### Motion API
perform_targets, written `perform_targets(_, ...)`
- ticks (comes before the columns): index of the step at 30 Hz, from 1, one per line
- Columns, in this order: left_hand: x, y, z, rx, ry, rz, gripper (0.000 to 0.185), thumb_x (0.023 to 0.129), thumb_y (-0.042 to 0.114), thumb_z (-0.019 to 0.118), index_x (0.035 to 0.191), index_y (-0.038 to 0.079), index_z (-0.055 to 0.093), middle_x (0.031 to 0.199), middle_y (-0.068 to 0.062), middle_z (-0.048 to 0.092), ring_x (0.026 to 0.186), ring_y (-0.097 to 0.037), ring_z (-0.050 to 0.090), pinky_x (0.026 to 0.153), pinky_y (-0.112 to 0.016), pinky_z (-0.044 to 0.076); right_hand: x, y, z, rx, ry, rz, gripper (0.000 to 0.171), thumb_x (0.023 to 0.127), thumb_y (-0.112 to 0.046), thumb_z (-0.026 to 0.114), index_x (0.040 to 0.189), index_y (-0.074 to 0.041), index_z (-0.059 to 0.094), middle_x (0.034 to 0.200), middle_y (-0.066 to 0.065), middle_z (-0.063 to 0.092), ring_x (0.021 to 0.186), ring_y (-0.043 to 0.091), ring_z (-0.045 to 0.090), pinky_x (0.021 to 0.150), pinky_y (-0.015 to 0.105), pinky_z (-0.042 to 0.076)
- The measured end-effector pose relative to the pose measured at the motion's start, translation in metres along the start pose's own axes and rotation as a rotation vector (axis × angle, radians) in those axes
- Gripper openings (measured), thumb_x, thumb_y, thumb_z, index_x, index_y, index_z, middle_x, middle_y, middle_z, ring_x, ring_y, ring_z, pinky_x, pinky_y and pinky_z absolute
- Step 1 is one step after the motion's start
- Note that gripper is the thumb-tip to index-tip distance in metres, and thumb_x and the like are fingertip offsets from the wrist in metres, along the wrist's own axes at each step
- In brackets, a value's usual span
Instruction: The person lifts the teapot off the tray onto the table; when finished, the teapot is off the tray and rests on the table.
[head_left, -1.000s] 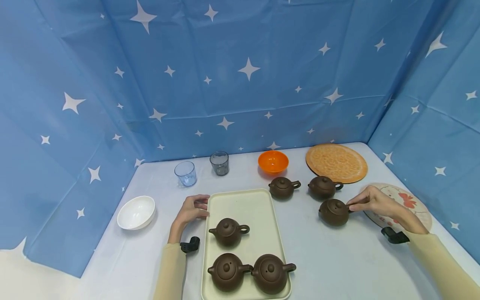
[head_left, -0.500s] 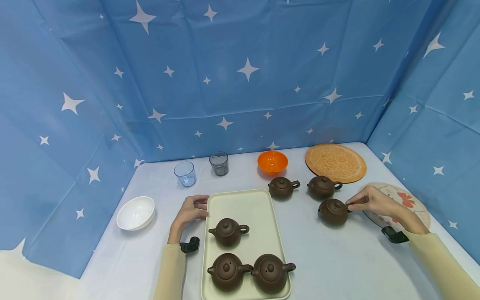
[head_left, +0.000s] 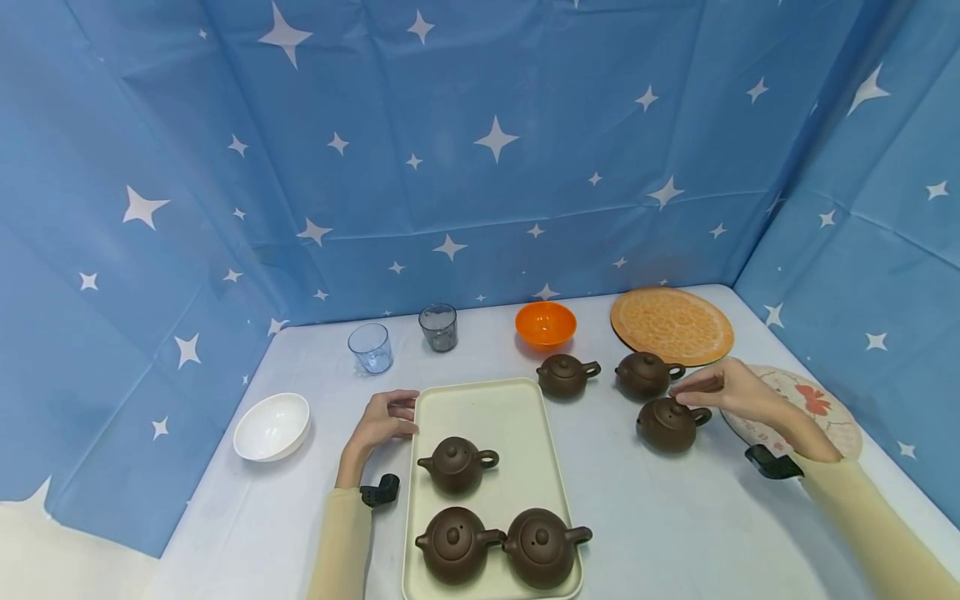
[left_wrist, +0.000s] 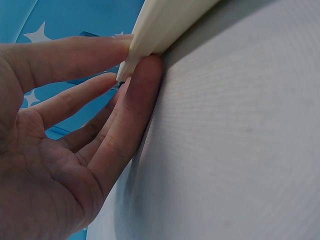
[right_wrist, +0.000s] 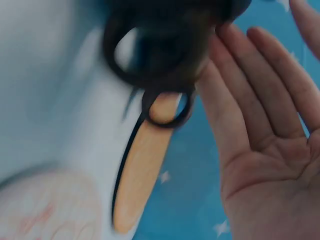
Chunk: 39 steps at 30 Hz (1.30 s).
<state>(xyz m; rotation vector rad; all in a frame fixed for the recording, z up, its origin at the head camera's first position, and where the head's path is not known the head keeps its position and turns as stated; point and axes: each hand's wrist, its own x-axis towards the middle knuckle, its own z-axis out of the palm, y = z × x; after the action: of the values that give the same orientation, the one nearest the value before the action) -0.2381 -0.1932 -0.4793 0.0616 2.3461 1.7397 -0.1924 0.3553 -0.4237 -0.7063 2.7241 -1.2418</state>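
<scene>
Right hand (head_left: 723, 390) held open, fingers relaxed, just above nearest teapot (head_left: 667, 423); handle toward palm. Left hand (head_left: 384, 421) open, fingertips pressed against tray (head_left: 487, 400) corner.

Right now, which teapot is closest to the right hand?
The teapot off the tray, nearest the flowered plate; the right hand hovers just above its lid.
</scene>
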Motion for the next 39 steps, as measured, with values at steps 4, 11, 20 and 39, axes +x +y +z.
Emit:
perform_targets(4,0.000,0.000,0.000,-0.002,0.001,0.000,0.064,0.065,-0.019,0.065,0.127,-0.009,0.055,0.111,-0.024,0.060,0.080,-0.018,0.062,0.066,-0.035,0.062,0.019,-0.017,0.015,0.031,0.032,-0.041,0.018,0.086,-0.004,0.068,0.102,0.004,0.072,0.093,0.012,0.074,0.084,0.000,0.066,0.068,0.020,0.058)
perform_targets(11,0.000,0.000,0.000,-0.007,-0.007,0.001,0.064,0.065,-0.018,0.065,0.127,-0.009,0.055,0.110,-0.023,0.060,0.079,-0.016,0.061,0.066,-0.035,0.061,0.056,-0.047,0.053,0.056,-0.040,-0.104,0.022,0.086,-0.014,0.071,0.103,-0.001,0.074,0.093,0.005,0.074,0.084,0.006,0.067,0.070,0.023,0.058)
perform_targets(20,0.000,0.000,0.000,-0.012,-0.011,0.003,0.064,0.066,-0.018,0.065,0.128,-0.009,0.054,0.111,-0.024,0.060,0.078,-0.016,0.062,0.065,-0.034,0.061,0.090,-0.086,0.108,0.130,-0.150,-0.142,0.023,0.086,-0.017,0.071,0.100,0.001,0.074,0.094,0.006,0.074,0.084,0.009,0.068,0.075,0.024,0.059)
perform_targets(39,-0.008,0.013,-0.001,-0.042,-0.044,-0.008,0.064,0.067,-0.018,0.065,0.129,-0.014,0.050,0.115,-0.031,0.057,0.081,-0.019,0.062,0.067,-0.035,0.061,0.116,-0.124,0.184,0.206,-0.320,-0.196,0.020,0.082,-0.014,0.074,0.095,0.001,0.075,0.088,0.005,0.075,0.080,0.005,0.068,0.075,0.021,0.058)
